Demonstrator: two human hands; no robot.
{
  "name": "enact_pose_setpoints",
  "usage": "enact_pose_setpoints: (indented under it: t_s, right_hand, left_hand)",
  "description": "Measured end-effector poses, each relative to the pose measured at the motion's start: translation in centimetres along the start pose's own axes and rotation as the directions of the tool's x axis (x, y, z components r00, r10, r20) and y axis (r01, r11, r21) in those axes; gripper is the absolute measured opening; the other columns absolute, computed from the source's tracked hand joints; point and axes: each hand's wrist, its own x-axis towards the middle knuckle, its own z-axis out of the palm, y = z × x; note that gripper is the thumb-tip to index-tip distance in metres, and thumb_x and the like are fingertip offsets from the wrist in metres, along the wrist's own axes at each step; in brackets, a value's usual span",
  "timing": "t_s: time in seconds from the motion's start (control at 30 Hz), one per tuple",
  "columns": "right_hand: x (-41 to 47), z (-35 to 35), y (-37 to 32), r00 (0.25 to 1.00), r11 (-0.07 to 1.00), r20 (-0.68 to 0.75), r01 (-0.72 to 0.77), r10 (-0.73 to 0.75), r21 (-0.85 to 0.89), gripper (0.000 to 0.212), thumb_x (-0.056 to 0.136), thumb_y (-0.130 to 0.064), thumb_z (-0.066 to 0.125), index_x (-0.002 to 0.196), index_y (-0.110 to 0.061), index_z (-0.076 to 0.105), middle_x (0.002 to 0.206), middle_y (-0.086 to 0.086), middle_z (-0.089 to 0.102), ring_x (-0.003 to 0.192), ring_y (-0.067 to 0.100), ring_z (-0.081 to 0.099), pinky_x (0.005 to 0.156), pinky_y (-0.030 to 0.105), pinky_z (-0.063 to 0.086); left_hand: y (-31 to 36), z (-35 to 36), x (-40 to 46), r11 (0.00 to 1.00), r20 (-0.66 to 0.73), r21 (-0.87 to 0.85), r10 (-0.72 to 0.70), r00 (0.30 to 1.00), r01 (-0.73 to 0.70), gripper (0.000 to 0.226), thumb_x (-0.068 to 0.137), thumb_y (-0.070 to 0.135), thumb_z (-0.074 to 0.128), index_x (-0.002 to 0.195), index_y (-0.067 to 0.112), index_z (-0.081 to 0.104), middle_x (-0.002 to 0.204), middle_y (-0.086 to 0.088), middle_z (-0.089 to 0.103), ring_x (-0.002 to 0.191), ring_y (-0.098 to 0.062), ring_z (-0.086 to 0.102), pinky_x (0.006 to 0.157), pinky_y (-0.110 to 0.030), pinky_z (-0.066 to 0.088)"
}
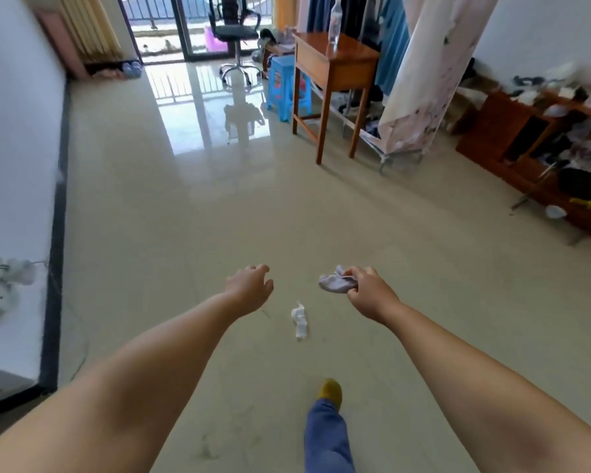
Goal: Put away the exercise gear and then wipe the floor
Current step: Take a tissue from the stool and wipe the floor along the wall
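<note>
At lower centre, the right hand (367, 293) pinches a small crumpled pale grey cloth (336, 280). The left hand (249, 288) hangs empty, fingers loosely curled. A crumpled white tissue (300, 320) lies on the glossy beige tiled floor (219, 206) between them.

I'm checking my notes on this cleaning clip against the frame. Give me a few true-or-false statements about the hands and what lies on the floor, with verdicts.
1. The right hand pinches a small grey cloth. True.
2. The left hand holds a water bottle. False: it holds nothing, its fingers loosely curled; the bottle stands on the wooden table.
3. A crumpled white tissue lies on the floor between the two arms. True.
4. The blue plastic stool stands on top of the table. False: it stands on the floor beside the table.
5. A black office chair stands near the balcony door. True.
</note>
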Motion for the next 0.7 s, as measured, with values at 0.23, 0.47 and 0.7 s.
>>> enact_pose_setpoints:
  t_s: [0.23, 0.47, 0.7]
  right_hand:
    - [17.5, -3.1, -4.3, 0.972, 0.973, 0.133, 0.207, -0.193, -0.1, 0.042, 0.089, -0.011, 0.043, 0.13, -0.021, 0.049, 0.124, 0.011, 0.044, 0.108, 0.03, 0.055, 0.092, 0.032, 0.045]
    - [32.8, -4.7, -12.7, 0.907, 0.919, 0.244, 0.378, -0.344, -0.11, 0.043, 0.09, -0.01, 0.044, 0.131, -0.021, 0.049, 0.125, 0.012, 0.044, 0.107, 0.03, 0.056, 0.088, 0.029, 0.042]
    - [46.8, -0.6, -23.7, 0.806, 0.853, 0.391, 0.514, -0.444, -0.093, 0.043, 0.09, -0.007, 0.044, 0.131, -0.018, 0.049, 0.125, 0.011, 0.043, 0.108, 0.03, 0.054, 0.09, 0.024, 0.039]
  left_hand:
    - [-3.0, -4.1, 12.2, 0.971, -0.041, -0.134, -0.205, 0.978, 0.198, 0.044, 0.098, 0.035, 0.037, 0.138, 0.017, 0.039, 0.138, -0.01, 0.046, 0.12, -0.027, 0.051, 0.101, -0.042, 0.041]
    - [-8.6, -8.7, 20.8, 0.9, -0.054, -0.216, -0.397, 0.916, 0.378, 0.045, 0.098, 0.034, 0.036, 0.138, 0.016, 0.04, 0.138, -0.011, 0.046, 0.122, -0.028, 0.05, 0.1, -0.042, 0.042]
    - [-19.5, -12.7, 29.7, 0.795, -0.03, -0.254, -0.575, 0.818, 0.55, 0.045, 0.098, 0.035, 0.035, 0.139, 0.015, 0.038, 0.142, -0.013, 0.042, 0.125, -0.032, 0.046, 0.102, -0.041, 0.04]
